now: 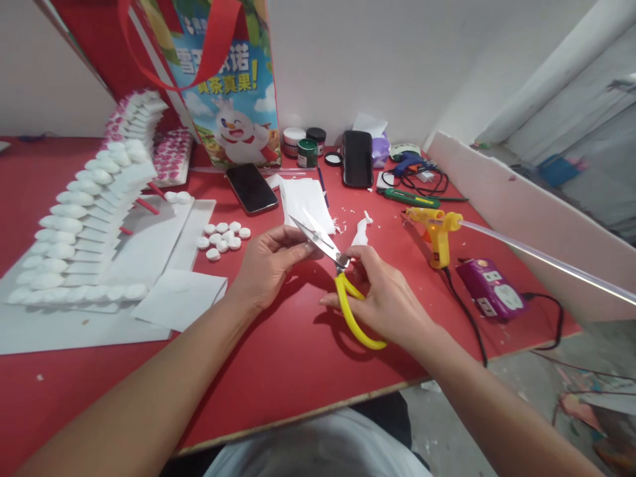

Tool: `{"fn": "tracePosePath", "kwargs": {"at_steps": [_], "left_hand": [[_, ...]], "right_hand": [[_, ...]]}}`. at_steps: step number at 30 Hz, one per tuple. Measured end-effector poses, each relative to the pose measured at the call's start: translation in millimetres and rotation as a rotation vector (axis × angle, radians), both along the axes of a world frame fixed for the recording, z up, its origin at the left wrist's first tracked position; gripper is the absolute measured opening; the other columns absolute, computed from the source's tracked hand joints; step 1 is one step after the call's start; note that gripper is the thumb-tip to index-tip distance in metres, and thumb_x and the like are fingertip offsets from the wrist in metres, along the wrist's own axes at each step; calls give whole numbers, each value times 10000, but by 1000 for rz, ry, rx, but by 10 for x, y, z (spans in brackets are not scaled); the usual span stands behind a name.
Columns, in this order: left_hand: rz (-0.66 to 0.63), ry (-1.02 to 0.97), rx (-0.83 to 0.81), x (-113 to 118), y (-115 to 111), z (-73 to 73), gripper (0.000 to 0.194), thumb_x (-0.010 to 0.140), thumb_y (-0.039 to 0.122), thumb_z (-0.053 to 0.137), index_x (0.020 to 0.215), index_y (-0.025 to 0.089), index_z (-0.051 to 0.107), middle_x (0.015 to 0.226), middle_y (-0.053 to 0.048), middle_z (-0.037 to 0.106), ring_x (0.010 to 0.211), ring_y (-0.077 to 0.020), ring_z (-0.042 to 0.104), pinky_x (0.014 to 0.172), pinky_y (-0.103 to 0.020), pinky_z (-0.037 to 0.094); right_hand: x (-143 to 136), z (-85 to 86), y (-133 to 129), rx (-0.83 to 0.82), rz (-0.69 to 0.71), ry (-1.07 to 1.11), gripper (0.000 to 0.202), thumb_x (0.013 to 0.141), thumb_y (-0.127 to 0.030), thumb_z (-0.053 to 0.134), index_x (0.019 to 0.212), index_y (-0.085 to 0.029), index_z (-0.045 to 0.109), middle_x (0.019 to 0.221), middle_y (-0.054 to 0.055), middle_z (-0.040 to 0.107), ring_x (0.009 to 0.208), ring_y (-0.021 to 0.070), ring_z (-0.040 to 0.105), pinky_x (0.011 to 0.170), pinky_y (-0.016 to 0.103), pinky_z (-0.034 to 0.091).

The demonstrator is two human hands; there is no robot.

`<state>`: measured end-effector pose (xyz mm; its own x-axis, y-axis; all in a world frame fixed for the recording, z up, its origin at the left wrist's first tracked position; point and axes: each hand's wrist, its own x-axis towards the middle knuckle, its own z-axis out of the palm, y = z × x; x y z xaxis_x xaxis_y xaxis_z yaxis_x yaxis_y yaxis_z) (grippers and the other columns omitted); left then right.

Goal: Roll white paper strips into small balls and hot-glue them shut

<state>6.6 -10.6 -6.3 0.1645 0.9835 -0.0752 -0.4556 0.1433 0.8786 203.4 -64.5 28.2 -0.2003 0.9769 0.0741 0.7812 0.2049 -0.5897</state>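
Note:
Yellow-handled scissors (351,301) are held over the front middle of the table, blades pointing up and left and slightly apart. My right hand (385,291) is closed around them near the pivot and handles. My left hand (273,262) is pinched at the blades; whatever small piece its fingertips hold is too small to make out. Beyond the blades lies a stack of white paper (305,199) with small white scraps beside it. A crumpled white piece (362,230) rests behind my right hand. Several round white pieces (223,238) sit left of my left hand.
On the left stands a curved white model (94,225) on white boards. A phone (252,188), paint jars (307,152) and a black case (357,159) lie behind. A yellow glue gun (437,235) and purple power socket (491,289), with cables, are at right. A colourful bag (233,99) stands behind.

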Motion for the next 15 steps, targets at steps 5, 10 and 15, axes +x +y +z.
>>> {"fn": "tracePosePath", "kwargs": {"at_steps": [5, 10, 15], "left_hand": [[-15, 3, -21, 8, -10, 10, 240, 670, 227, 931, 829, 159, 765, 830, -46, 785, 802, -205, 761, 909, -399, 605], [6, -23, -50, 27, -17, 49, 293, 615, 228, 964, 793, 156, 743, 819, -42, 792, 765, -209, 770, 890, -406, 608], [-33, -26, -50, 9, -17, 92, 275, 650, 225, 941, 851, 160, 764, 840, -37, 796, 737, -187, 766, 840, -358, 612]], "right_hand": [[-3, 11, -29, -18, -18, 17, 452, 865, -547, 720, 1095, -217, 516, 792, 12, 644, 641, 174, 566, 611, 276, 420], [-1, -10, -52, -46, -52, 89, 401, 901, -538, 683, 1092, -227, 515, 730, -27, 595, 596, 152, 521, 587, 257, 399], [61, -18, -31, -75, -166, 190, 450, 880, -610, 688, 1069, -233, 532, 695, -51, 551, 567, 132, 492, 564, 247, 380]]}}
